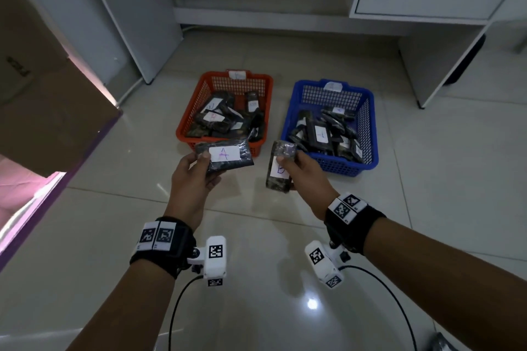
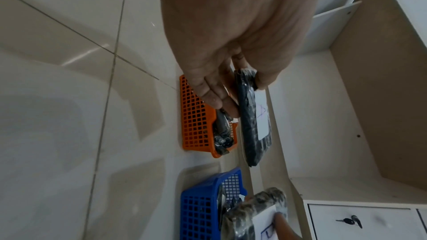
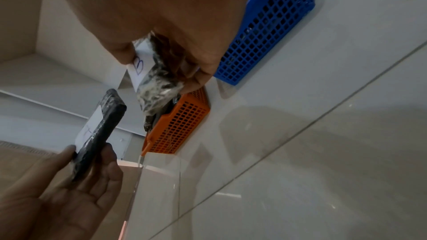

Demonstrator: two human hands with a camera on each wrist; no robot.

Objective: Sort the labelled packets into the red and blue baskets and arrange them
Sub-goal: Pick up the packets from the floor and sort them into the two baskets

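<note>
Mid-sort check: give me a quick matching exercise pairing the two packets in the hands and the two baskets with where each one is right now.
Column one:
1. Dark plastic-wrapped packet labelled A
2. Mottled plastic-wrapped packet labelled B
3. Red plastic mesh basket
4. Blue plastic mesh basket

Column two:
a. On the tiled floor, the right-hand one of the pair
b. Held in the left hand
c. On the tiled floor, the left-hand one of the pair
d. Held in the right hand

Pairs: 1-b, 2-d, 3-c, 4-a
</note>
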